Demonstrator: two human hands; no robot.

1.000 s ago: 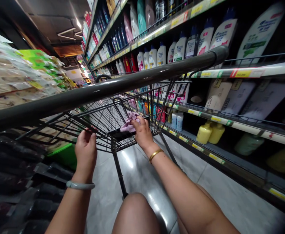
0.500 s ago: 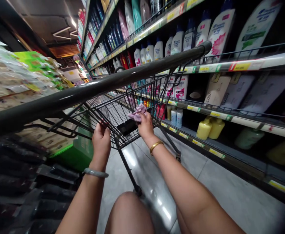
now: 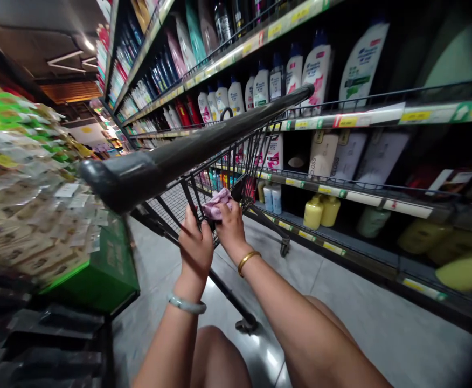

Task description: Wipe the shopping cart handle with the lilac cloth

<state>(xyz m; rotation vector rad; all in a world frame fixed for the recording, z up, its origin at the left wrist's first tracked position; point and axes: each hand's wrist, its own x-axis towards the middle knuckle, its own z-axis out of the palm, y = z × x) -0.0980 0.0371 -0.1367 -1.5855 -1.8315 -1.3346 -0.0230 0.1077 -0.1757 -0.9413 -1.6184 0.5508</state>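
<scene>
Looks like I'm on the wiping step: right hand (image 3: 231,227) has its fingers pinching a bunched pink cloth (image 3: 217,206) at the rear of the cart (image 3: 198,141). Left hand (image 3: 196,241) curls just beside it, can't tell if it's gripping. Next probably calls for steady cloth pressure.

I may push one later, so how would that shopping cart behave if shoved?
The shopping cart would probably roll readily, since wheels show beneath it on a smooth, shiny floor. Its open wire basket suggests it may be fairly light for its size.
</scene>
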